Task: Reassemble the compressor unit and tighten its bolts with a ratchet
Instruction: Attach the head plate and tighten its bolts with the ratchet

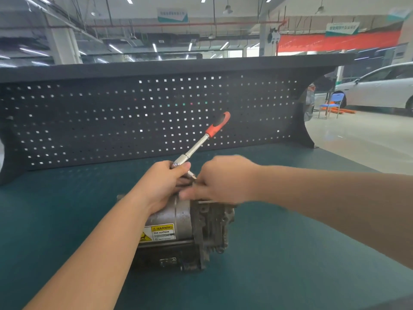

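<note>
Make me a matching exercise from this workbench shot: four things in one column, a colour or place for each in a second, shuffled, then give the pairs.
Things:
1. ratchet handle
2. compressor
3. left hand
4. chair

Descriptions:
A. blue, far right on the shop floor
B. grips the ratchet's head end
C. orange and black, pointing up towards the pegboard
D. lies on the green bench, wearing a yellow warning label

Pairs: 1-C, 2-D, 3-B, 4-A

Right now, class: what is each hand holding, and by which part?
The left hand grips the ratchet at its head end, the red handle free. The right hand is blurred at the ratchet's tip; its hold cannot be told.
</note>
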